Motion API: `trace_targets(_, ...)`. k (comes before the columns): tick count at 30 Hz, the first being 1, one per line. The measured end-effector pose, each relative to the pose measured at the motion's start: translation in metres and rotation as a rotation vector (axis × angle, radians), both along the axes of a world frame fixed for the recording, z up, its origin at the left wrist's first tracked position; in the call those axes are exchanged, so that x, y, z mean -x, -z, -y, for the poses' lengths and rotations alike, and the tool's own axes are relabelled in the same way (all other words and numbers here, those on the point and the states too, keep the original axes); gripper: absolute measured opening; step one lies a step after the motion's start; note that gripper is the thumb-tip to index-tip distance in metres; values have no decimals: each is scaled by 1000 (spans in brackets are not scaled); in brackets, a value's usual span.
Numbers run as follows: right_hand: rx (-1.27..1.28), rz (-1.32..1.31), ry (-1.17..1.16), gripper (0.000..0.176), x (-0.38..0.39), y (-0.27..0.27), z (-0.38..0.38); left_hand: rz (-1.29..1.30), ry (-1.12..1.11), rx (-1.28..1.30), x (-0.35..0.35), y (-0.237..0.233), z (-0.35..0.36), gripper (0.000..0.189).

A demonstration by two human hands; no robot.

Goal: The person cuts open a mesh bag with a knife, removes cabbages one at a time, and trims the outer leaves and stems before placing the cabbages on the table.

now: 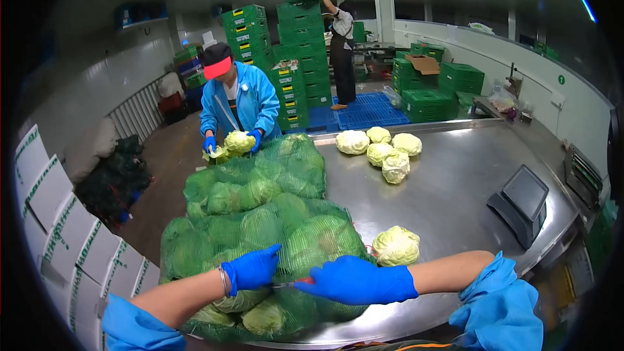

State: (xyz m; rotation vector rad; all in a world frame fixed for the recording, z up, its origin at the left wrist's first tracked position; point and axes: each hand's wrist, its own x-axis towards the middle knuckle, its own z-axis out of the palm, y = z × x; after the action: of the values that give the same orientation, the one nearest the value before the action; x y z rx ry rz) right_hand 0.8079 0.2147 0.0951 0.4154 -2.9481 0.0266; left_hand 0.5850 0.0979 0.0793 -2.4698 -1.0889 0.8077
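My left hand (252,269), in a blue glove, is closed at the near green net bag (260,227) full of cabbages; what its fingers hold is too small to make out. My right hand (354,280), also blue-gloved, is closed on a red-handled knife (303,281), whose thin blade points left toward my left hand, over the net. A second net bag (257,172) of cabbages lies just beyond. One loose cabbage (396,246) rests on the metal table (448,188) above my right hand.
Several cabbages (379,151) sit at the table's far side, and a scale (522,203) stands right. A co-worker (240,101) holds a cabbage (239,142) beyond the bags. Another person (342,49) reaches to stacked green crates (303,45). White boxes (81,240) line the left.
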Motion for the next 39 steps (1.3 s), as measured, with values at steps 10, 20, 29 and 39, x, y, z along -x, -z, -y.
trace_targets(10,-82,192,444,49,-12,-61,-22,-25,-171,-404,92,-97,2,19)
trace_targets(20,-301,-24,227,28,71,-32,-5,-143,-184,-652,130,-83,-20,17)
trace_targets(29,-333,215,454,15,123,-12,-46,-7,-456,-1055,207,-100,7,27)
trace_targets(39,77,141,878,34,2,6,-172,517,-1033,-907,203,-40,-5,34)
